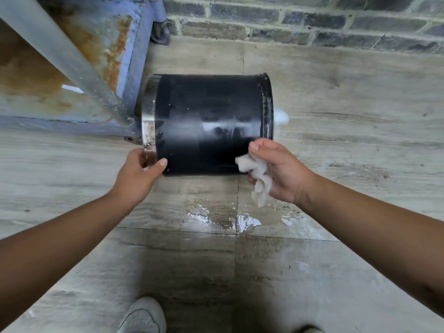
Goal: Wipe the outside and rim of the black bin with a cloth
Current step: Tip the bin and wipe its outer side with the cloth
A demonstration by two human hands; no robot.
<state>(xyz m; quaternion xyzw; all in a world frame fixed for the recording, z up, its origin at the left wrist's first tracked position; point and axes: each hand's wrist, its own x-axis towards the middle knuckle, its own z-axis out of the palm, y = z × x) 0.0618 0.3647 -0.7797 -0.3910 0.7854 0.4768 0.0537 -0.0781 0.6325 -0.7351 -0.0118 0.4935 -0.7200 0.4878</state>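
black bin (pixel 206 121) on its side between my hands; left hand (pixel 138 175) grips its chrome end (pixel 148 123); right hand (pixel 276 169) clenched around cloth (pixel 258 174), pressed against bin's near wall by the rim (pixel 268 104)

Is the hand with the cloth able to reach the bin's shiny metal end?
Probably not easily: the right hand wipes the opposite end of the black bin, and the left hand already holds the metal band.

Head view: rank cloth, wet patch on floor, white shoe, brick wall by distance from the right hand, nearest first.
1. cloth: bunched in the right hand, against the bin's near side.
2. wet patch: on the floor tiles just below that hand.
3. white shoe: bottom edge, left of centre.
4. brick wall: far across the top, beyond the bin.
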